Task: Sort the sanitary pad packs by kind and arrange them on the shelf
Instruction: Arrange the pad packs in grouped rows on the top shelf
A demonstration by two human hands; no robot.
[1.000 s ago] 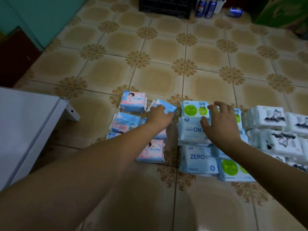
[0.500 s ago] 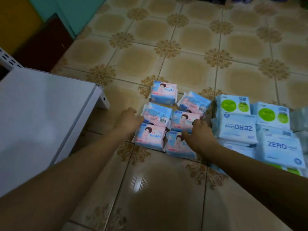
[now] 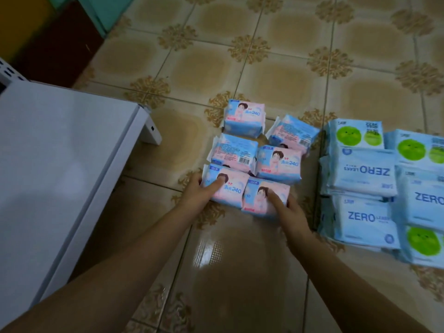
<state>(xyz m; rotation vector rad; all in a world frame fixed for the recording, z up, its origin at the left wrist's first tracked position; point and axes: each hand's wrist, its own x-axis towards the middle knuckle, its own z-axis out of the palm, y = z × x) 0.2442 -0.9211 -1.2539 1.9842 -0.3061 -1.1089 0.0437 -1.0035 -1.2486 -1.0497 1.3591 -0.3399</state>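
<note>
Head view, looking down at a tiled floor (image 3: 276, 75). Six pink-and-blue pad packs marked "240" lie on it in a loose two-column cluster. The far-left pack (image 3: 243, 117) is face up; the far-right pack (image 3: 292, 133) is tilted, printed back showing. The middle-left pack (image 3: 234, 152) is back-side up with its barcode visible; the middle-right pack (image 3: 278, 164) is face up.

Left hand (image 3: 200, 191) — grip closed round the near-left 240 pack (image 3: 225, 186), thumb across the top face, fingers at the left edge. Right hand (image 3: 287, 210) — grip closed round the near-right 240 pack (image 3: 264, 197), one digit on top, the others at the right edge. The two packs sit side by side, touching. Cannot tell whether either is lifted off the floor.

To the right, apart from the cluster, is a pile of light-blue ZERO packs (image 3: 365, 171), some stacked and overlapping, several showing green circles (image 3: 355, 135).

To the left, a white shelf (image 3: 60, 164) — its flat surface bare where visible, its corner near the 240 cluster but not touching it.
</note>
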